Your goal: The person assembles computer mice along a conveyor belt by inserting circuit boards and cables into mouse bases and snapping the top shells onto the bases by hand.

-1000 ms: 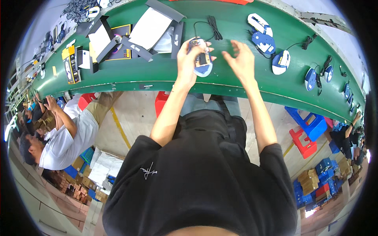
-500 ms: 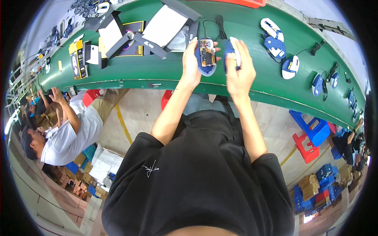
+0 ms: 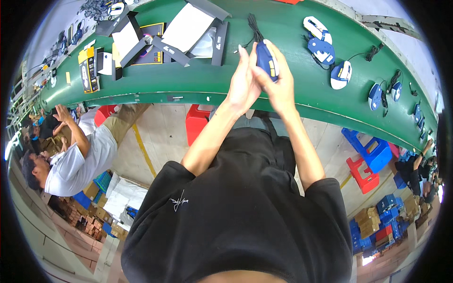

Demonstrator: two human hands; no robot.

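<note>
A blue computer mouse (image 3: 264, 57) with yellow side buttons is held between my two hands, tilted on its side above the green bench. My left hand (image 3: 244, 84) presses along its left side, fingers pointing up and away. My right hand (image 3: 279, 87) wraps its right side, with the thumb across the near end. The mouse's circuit board is out of sight now, and whether its shell halves sit fully together cannot be seen. A bundled black cable (image 3: 255, 28) lies on the bench just beyond the mouse.
Right of my hands lie a white mouse shell (image 3: 317, 28), a blue shell base (image 3: 322, 51) and a white-and-blue mouse (image 3: 340, 75). Open black boxes (image 3: 173, 53) and a yellow-black box (image 3: 88, 70) stand to the left. A person (image 3: 82, 158) works at the left.
My hands have come together, bringing the upper shell from the right hand onto the part with the exposed circuit board. The view has shifted slightly, so the bench items appear farther left.
</note>
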